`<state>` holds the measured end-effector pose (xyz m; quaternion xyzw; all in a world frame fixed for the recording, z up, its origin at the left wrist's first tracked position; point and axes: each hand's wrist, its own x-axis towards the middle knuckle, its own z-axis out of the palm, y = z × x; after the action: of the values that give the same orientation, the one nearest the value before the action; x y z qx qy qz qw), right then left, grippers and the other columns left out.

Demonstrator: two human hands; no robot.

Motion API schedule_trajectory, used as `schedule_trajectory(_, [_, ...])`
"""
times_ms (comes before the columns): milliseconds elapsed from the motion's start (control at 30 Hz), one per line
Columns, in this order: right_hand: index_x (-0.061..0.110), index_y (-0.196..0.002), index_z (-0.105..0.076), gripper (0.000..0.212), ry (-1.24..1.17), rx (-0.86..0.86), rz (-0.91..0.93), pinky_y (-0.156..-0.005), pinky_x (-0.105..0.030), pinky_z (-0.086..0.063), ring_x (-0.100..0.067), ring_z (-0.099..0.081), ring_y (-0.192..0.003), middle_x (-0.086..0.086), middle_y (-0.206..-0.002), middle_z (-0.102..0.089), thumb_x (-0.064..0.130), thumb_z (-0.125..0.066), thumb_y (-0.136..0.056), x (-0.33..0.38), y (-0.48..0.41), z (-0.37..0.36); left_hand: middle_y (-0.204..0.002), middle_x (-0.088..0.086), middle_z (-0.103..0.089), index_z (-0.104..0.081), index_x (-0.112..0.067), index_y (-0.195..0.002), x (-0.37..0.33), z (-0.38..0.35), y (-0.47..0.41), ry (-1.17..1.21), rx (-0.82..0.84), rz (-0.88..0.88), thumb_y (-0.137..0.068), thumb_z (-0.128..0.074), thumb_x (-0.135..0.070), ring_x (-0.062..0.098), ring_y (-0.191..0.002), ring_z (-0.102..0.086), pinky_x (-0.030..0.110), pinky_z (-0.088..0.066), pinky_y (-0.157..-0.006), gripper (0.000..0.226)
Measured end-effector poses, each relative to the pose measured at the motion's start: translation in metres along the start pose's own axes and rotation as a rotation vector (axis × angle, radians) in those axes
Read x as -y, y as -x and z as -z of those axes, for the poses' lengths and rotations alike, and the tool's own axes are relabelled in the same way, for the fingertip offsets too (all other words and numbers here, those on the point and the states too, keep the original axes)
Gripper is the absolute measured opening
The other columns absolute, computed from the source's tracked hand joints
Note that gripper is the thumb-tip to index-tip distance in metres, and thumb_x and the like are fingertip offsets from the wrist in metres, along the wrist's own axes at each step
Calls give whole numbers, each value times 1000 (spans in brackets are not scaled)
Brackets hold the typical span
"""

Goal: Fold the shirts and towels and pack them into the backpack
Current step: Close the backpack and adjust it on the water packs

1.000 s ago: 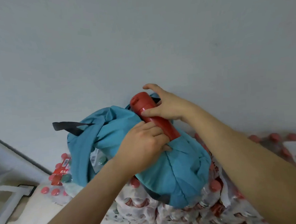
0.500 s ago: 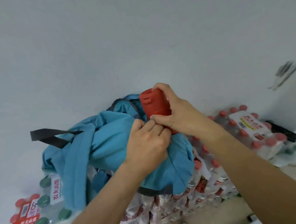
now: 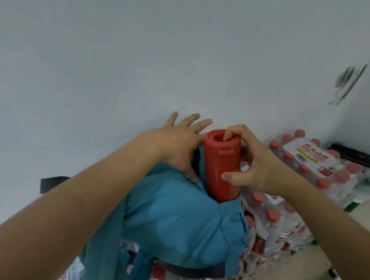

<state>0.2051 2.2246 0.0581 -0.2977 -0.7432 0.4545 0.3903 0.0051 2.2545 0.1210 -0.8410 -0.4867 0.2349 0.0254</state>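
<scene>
A pale wall (image 3: pixel 131 56) fills the background. The teal backpack (image 3: pixel 180 226) lies bulging on shrink-wrapped packs (image 3: pixel 292 211) of red-capped water bottles. A red flask (image 3: pixel 221 172) stands upright at its right side, lower end sunk into the fabric and top clear. The right hand (image 3: pixel 255 166) grasps the flask, thumb on its side, forefinger hooked into its top. The left hand (image 3: pixel 180 146) has its fingers (image 3: pixel 189 120) released and spread, with the thumb pressing the backpack's edge.

Left hand (image 3: pixel 179 145) fingers spread, right hand (image 3: pixel 255 168) curled, thumb pinching
</scene>
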Motion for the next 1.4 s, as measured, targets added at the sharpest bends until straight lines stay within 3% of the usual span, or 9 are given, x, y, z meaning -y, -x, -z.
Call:
schedule_trajectory(100, [29, -104, -46, 50, -14, 28, 14, -74, -25, -49, -8, -56, -80, 11, -90, -57, 16, -79, -68, -7, -1, 9, -158, -9, -7, -22, -40, -147, -6, 8, -31, -95, 31, -99, -69, -69, -63, 18, -146, 7, 60, 13, -111, 94])
schedule_trajectory(167, [25, -100, -48, 42, -20, -25, 15, -72, -25, -50, -6, -56, -78, 13, -85, -56, 30, -78, -72, -10, -3, 14, -144, -10, -41, -43, -38, -136, -13, 5, -42, -83, 111, -138, -78, -64, -55, 16, -141, -24, 60, 12, -110, 64])
schedule_trajectory(233, [19, -98, -49, 41, -34, -106, -2, -69, -31, -53, -9, -54, -74, 11, -79, -54, 39, -75, -73, -12, -4, 18, -116, -7, -64, -60, -32, -119, -13, 1, -44, -92, 130, -156, -88, -56, -44, 16, -119, -52, 52, -6, -115, 34])
schedule_trajectory(333, [19, -100, -51, 40, 10, -207, -65, -72, -42, -56, -18, -58, -76, 1, -84, -59, 33, -79, -74, -11, -1, 20, -102, -1, -68, -67, -26, -106, -3, 8, -37, -8, -29, -145, -93, -53, -34, 21, -97, -62, 27, -40, -79, 21])
schedule_trajectory(567, [25, -78, -40, 40, 285, -89, -84, -55, -26, -41, -7, -40, -59, 12, -64, -44, 9, -76, -69, 38, -1, 14, -100, -4, -70, -68, -24, -101, 15, 26, 8, 79, -274, -219, -95, -51, -26, 14, -88, -58, 24, -37, -74, 18])
schedule_trajectory(767, [30, -72, -31, 46, 562, -154, -106, -53, -18, -34, -10, -38, -59, 9, -67, -45, 17, -75, -65, 54, -14, -7, -94, 5, -70, -69, -21, -95, 14, 43, 33, 51, -477, -211, -93, -52, -29, 25, -89, -60, 30, -43, -74, 19])
schedule_trajectory(967, [35, -77, -33, 44, 605, -155, -246, -58, -27, -40, -15, -45, -67, 7, -76, -49, 19, -73, -72, 40, -13, -4, -93, 3, -70, -68, -21, -92, 8, 31, 36, 80, -469, -187, -93, -50, -30, 24, -89, -61, 36, -48, -80, 20])
schedule_trajectory(1200, [46, -126, -33, 75, 245, -274, -219, -83, -26, -53, -10, -60, -101, 6, -119, -54, 26, -81, -73, 33, -7, -13, -90, -5, -65, -61, -28, -86, 17, 34, 31, 92, -295, -66, -95, -46, -40, 19, -89, -59, 33, -47, -77, 22])
schedule_trajectory(1400, [37, -140, -40, 77, 376, -281, -224, -97, -28, -48, -7, -55, -111, 11, -126, -54, 33, -79, -74, 20, -18, -4, -98, -4, -63, -52, -30, -113, -14, 28, 36, 24, -49, -8, -79, -40, -77, 18, -86, -57, 32, -45, -72, 60])
